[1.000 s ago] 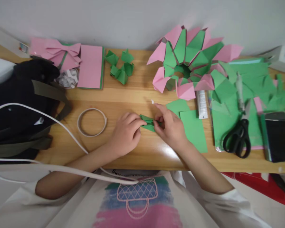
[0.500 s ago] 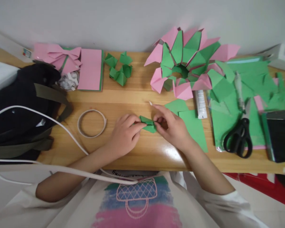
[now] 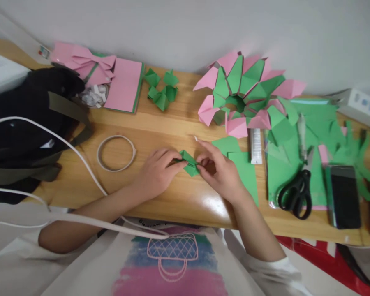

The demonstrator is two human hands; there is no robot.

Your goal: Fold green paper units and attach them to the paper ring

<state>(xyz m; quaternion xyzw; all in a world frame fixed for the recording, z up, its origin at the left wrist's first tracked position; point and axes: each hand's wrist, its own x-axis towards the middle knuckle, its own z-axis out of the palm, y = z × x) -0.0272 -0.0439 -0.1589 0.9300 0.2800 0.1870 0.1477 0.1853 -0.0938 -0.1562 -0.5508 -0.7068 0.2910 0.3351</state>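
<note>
Folded green paper piece (image 3: 189, 163): located at dial centre, just above the wooden table (image 3: 169, 205); twelve taken toward the wall (image 3: 172, 24). Left hand (image 3: 156, 172) at nine o'clock, closed in a pinch on the near end, thumb along the top edge, probably to steady the folds. Right hand (image 3: 218, 170) at three o'clock, thumb and finger gripping the opposite tip; likely a two-ended grip to stop twisting. Index finger raised toward twelve, small white bit (image 3: 195, 139) at its tip, perhaps lifted to avoid smearing; nature of the bit: cannot tell. Layers under the fingertips: hidden.

Surroundings: loose green sheets (image 3: 246, 172) at three, close to the right hand, presumably for easy reach. White tube (image 3: 255, 147) between two and three. Pink-and-green paper ring (image 3: 245, 84) at one, seemingly set back for elbow room. Small green folded units (image 3: 162, 100) at eleven, grouped. Tape-like ring (image 3: 134, 154) at nine. Black-handled scissors (image 3: 296, 195) between three and four, resting on green paper (image 3: 316, 172), handles toward the person, convenient for pickup.
</note>
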